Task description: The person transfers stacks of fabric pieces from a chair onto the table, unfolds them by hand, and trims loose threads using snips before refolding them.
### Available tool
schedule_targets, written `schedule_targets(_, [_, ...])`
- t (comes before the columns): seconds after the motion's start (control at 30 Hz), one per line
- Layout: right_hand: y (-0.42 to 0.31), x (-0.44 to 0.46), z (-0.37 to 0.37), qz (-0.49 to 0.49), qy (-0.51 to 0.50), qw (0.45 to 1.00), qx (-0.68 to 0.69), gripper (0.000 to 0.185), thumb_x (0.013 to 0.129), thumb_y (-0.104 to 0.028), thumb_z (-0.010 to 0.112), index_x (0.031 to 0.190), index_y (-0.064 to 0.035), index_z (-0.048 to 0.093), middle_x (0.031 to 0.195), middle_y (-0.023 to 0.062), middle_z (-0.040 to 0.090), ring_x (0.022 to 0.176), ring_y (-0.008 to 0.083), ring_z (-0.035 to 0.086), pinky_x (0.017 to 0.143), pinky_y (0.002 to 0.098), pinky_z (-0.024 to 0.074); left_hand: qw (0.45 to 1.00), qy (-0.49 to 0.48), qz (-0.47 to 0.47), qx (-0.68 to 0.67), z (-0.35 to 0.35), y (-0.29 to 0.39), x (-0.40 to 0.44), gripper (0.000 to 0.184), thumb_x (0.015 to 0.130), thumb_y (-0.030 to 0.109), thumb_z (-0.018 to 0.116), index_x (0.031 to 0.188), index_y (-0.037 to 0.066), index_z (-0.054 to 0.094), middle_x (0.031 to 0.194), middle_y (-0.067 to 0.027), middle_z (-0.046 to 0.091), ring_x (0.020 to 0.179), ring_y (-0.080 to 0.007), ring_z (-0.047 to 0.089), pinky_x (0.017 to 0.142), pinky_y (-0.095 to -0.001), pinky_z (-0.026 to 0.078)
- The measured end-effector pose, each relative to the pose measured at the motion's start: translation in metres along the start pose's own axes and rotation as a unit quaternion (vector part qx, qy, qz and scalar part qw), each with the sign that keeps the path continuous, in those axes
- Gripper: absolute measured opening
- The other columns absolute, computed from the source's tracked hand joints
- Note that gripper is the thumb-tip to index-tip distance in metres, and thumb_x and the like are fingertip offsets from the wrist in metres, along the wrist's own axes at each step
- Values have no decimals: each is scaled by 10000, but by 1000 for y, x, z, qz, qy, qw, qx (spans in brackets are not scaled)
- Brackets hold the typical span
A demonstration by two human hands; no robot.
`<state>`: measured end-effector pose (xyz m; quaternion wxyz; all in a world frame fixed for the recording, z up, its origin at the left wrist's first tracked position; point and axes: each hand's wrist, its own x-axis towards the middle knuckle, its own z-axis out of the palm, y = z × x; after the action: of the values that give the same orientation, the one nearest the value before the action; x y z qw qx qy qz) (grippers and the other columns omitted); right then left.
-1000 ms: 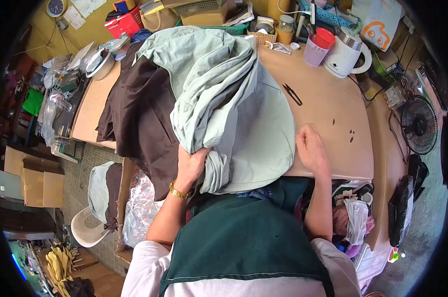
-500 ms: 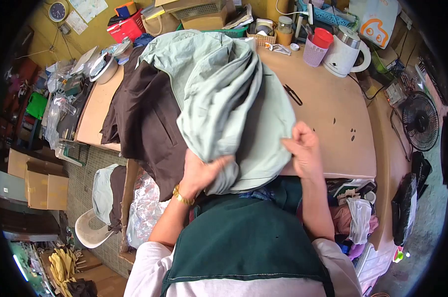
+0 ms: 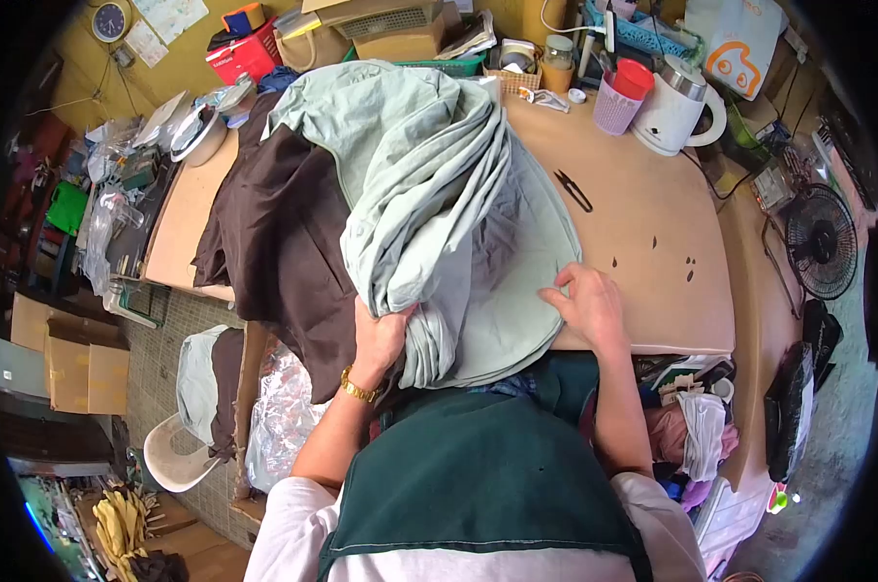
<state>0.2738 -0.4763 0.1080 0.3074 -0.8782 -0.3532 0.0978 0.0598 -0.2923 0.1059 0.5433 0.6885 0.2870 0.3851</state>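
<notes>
A pale green and dark brown jacket (image 3: 410, 126) lies heaped over the near side of the table, its light part gathered in thick folds. My left hand (image 3: 381, 338) is closed round the bottom of those folds, a gold watch on its wrist. At the jacket's right edge, my right hand (image 3: 589, 306) has thumb and forefinger close together on the thin pale cloth, pinching it near the rim. Black thread snips (image 3: 574, 191) lie on the tabletop beyond the right hand.
The tan table (image 3: 642, 291) carries a white kettle (image 3: 671, 109), a pink cup (image 3: 617, 109) and baskets along the back. A fan (image 3: 823, 240) stands at right. Left of me are a white chair (image 3: 172, 456) with a garment on it and cardboard boxes (image 3: 85, 364).
My left hand has closed on the gathered folds and its thumb is tucked under. The right hand has moved slightly down and left along the edge. The pale cloth is bunched into tighter folds.
</notes>
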Motion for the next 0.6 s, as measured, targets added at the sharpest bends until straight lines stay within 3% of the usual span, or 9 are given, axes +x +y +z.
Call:
schedule_targets(0.07, [4, -5, 9, -33, 1, 999, -26, 252, 788, -224, 756, 777, -24, 601, 738, 114, 598, 683, 275, 610, 663, 412, 484, 1000, -8, -14, -20, 0, -1, -1, 387, 766, -17, 663, 1149, -45, 614, 1083, -108, 682, 947, -196, 631, 852, -306, 474])
schedule_targets(0.13, [-6, -5, 10, -24, 77, 979, 185, 219, 795, -197, 738, 810, -26, 602, 821, 120, 582, 737, 281, 608, 695, 419, 485, 999, -10, -24, -42, 0, 0, 0, 391, 766, -16, 667, 1152, -44, 613, 1090, -109, 681, 964, -203, 631, 864, -310, 472])
schedule_targets(0.23, [6, 1, 5, -61, 166, 984, 20, 202, 807, -157, 715, 863, -10, 589, 890, 131, 563, 794, 275, 603, 728, 401, 483, 999, -15, -34, -33, -3, -1, -3, 401, 761, -16, 672, 1157, -43, 611, 1103, -115, 678, 983, -207, 628, 880, -315, 468])
schedule_targets(0.27, [10, 0, 4, -60, 167, 984, 20, 202, 807, -157, 715, 863, -10, 589, 890, 131, 563, 794, 275, 603, 728, 401, 483, 999, -18, -28, -37, -3, -3, -3, 402, 759, -18, 672, 1156, -42, 612, 1103, -116, 679, 984, -208, 629, 883, -315, 466])
schedule_targets(0.33, [19, 5, 3, -8, -24, 991, 128, 242, 804, -155, 720, 905, 7, 572, 898, 142, 568, 843, 262, 606, 758, 397, 480, 999, -20, -17, -43, -2, -5, 1, 403, 756, -20, 673, 1155, -42, 613, 1104, -118, 679, 984, -209, 630, 887, -315, 465])
schedule_targets(0.37, [22, 8, 5, -9, -25, 991, 128, 242, 804, -155, 720, 905, 7, 572, 898, 142, 568, 843, 262, 606, 758, 397, 480, 999, -14, -18, -45, -2, -6, 1, 404, 755, -21, 673, 1153, -44, 613, 1103, -120, 679, 981, -211, 631, 887, -315, 466])
schedule_targets(0.43, [31, 10, 13, -25, 119, 956, 269, 244, 818, -156, 723, 888, 22, 571, 870, 127, 567, 812, 225, 598, 751, 361, 479, 999, -11, -23, -45, -3, -10, -2, 404, 753, -22, 674, 1151, -47, 613, 1102, -122, 679, 978, -212, 632, 887, -315, 466])
schedule_targets(0.53, [54, 16, 13, -20, 30, 987, 158, 206, 867, -141, 685, 864, 9, 545, 809, 74, 531, 761, 152, 547, 707, 299, 452, 997, -25, -25, -66, -3, -10, -1, 400, 751, -23, 673, 1145, -53, 614, 1097, -121, 680, 982, -210, 630, 886, -314, 466])
schedule_targets(0.6, [52, 21, 11, -22, 62, 970, 235, 176, 897, -132, 647, 863, -6, 530, 792, 46, 505, 748, 124, 506, 690, 277, 431, 998, -19, -5, -62, -1, -3, -1, 386, 751, -25, 665, 1132, -59, 617, 1081, -120, 685, 969, -203, 631, 874, -311, 471])
